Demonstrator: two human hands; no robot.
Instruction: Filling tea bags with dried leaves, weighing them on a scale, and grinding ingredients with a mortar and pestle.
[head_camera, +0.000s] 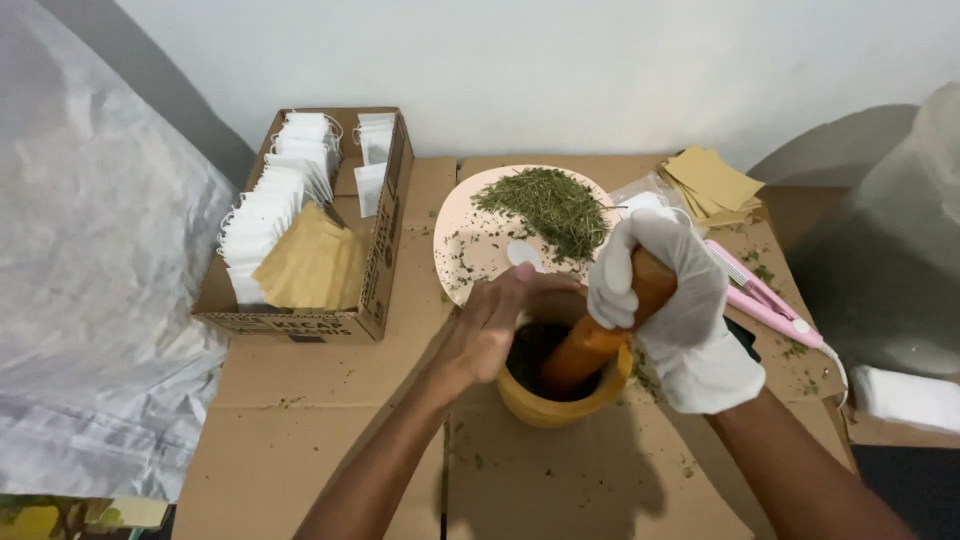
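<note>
The mortar (556, 395), a yellow-ochre bowl with thick walls, sits on flattened cardboard (330, 420) a little below the centre of the frame, with dark crushed matter inside. It looks heavy and rigid, likely to stay put under pressure, though its smooth rounded outside could slip or rock, so the rim is the sensible place to steady it. The left hand (492, 325), bare, does just that: its fingers curl over the upper left edge of the rim, partly open and resting on the bowl rather than clamped round it. The right hand (668, 290), in a white glove, is closed in a full fist round the upper end of the pestle (592, 345), an orange-brown wooden club that slants down into the bowl. The pestle looks stiff and fairly weighty, thick enough to want a whole-hand grip near the top.

Just above the bowl lies a pale round plate (470, 235) with a heap of dried green herb (548, 205) and a small white disc (523, 253). In the upper left stands an open cardboard box (385, 250) with rows of small white bags (275, 200) and tan paper (310, 265). Tan envelopes (712, 183) are stacked at upper right, and a pink clamp-like tool (765, 297) lies at the right, just beside the gloved wrist. Green crumbs are scattered over the cardboard.
</note>
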